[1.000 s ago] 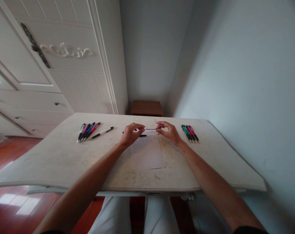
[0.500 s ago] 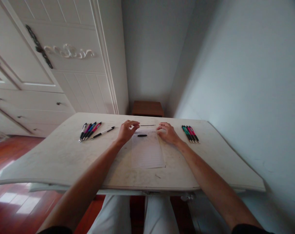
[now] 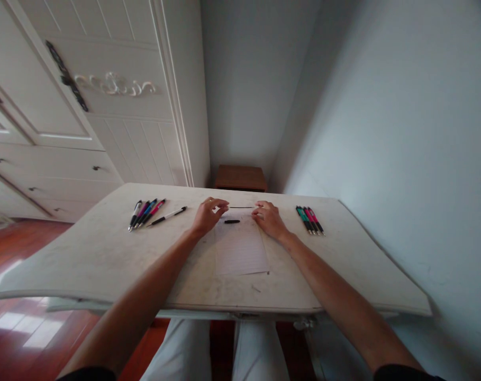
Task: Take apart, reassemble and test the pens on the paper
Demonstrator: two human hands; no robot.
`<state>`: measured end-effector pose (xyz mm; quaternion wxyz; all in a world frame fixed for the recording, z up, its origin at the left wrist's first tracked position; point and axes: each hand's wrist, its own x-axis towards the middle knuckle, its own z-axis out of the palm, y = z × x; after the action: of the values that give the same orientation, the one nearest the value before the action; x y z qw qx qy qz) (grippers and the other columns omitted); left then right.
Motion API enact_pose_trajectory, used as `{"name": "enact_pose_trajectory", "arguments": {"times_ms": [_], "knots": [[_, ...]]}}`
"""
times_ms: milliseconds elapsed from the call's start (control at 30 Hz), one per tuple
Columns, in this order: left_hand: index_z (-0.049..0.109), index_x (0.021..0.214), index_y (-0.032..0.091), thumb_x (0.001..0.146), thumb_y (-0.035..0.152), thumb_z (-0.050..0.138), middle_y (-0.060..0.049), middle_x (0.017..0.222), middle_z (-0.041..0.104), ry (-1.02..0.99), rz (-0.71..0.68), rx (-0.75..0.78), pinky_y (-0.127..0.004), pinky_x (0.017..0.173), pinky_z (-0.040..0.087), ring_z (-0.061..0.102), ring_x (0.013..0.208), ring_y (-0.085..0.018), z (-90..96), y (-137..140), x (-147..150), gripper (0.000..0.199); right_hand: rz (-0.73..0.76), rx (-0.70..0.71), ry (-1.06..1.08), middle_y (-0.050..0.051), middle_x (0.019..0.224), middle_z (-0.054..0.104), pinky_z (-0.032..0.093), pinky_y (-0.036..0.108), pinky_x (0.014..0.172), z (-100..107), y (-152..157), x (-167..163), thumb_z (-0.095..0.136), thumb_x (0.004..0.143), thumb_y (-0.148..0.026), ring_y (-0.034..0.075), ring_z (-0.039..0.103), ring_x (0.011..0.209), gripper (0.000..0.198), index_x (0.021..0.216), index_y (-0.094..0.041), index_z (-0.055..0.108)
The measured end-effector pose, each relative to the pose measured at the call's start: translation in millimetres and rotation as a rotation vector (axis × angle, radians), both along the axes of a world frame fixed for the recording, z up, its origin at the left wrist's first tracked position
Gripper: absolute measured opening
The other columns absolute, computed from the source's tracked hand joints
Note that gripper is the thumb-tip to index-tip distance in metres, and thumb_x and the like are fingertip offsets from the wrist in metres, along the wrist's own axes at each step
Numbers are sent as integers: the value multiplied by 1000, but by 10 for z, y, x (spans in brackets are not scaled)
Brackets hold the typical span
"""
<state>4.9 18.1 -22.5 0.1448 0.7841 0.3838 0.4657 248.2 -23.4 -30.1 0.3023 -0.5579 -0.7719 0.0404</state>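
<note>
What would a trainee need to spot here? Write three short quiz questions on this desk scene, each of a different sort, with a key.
1. True or false: the thin dark refill lies between the left hand and the right hand.
2. Multiple choice: the short black pen piece rests on A) the lined paper, B) the wooden stool, C) the floor.
3. Fill in: the lone black-and-white pen lies to the ____ of the pen group on the left.

Key
1. True; it lies on the table at the paper's far edge.
2. A.
3. Right. A second pen group lies beyond the right hand.
</note>
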Motion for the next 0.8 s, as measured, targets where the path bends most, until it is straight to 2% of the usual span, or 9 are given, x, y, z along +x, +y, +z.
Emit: {"name": "enact_pose_trajectory", "arguments": {"times_ms": [200,433,800], "knots": [[72,91,22,82,24,66,-2,84,73,-15,8,-9,-30,71,51,62,79,-17,30,-13,-9,11,19,28,34,9,125,59,34,47,101,58,-4,79,54,89,-26,26,51,118,17,87,-22,70],[72,90,23,81,27,66,-2,83,73,-33,24,-9,-30,70,52,61,76,-17,32,2,-17,11,-14,206,103,10,122,61,35,49,101,139,8,263,53,91,-33,28,53,116,20,87,-23,70],[72,90,22,81,24,68,-2,83,73,-15,-5,16,-30,70,51,61,77,-17,26,-15,2,10,44,254,87,9,119,64,37,47,100,139,-7,229,50,94,-36,27,55,116,24,88,-23,69]]}}
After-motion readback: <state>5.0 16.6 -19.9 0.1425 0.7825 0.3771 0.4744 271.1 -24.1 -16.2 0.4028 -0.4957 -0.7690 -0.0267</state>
